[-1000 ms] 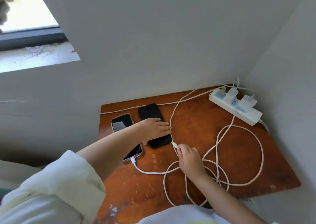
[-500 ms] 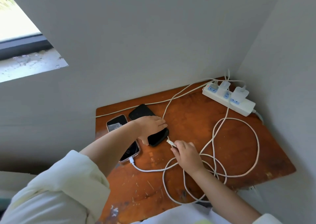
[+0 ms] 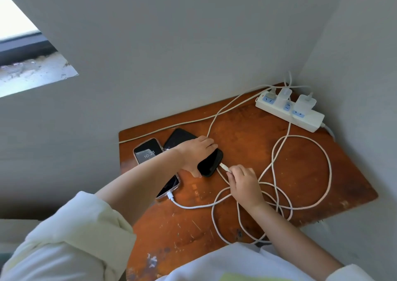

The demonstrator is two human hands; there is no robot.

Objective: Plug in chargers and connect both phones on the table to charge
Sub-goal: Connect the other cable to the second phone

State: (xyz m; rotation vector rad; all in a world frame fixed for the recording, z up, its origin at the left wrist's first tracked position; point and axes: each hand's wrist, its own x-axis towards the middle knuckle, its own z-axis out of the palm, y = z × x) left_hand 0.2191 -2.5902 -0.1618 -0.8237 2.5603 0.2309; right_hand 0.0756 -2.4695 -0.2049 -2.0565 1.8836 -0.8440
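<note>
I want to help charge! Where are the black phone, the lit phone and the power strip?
black phone [image 3: 211, 162], head view, its dark screen.
lit phone [image 3: 148, 151], head view, its clock screen.
power strip [image 3: 309, 122], head view, its bare end.

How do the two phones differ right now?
The cased phone is lit, the black phone dark. The cased phone has a cable plugged in; the black phone's plug is just at its end, pinched by the right hand. The left hand holds only the black phone. Both face up.

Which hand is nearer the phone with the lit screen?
Left. The left hand holds the black phone beside the lit phone; the right hand pinches a cable plug farther off.
</note>
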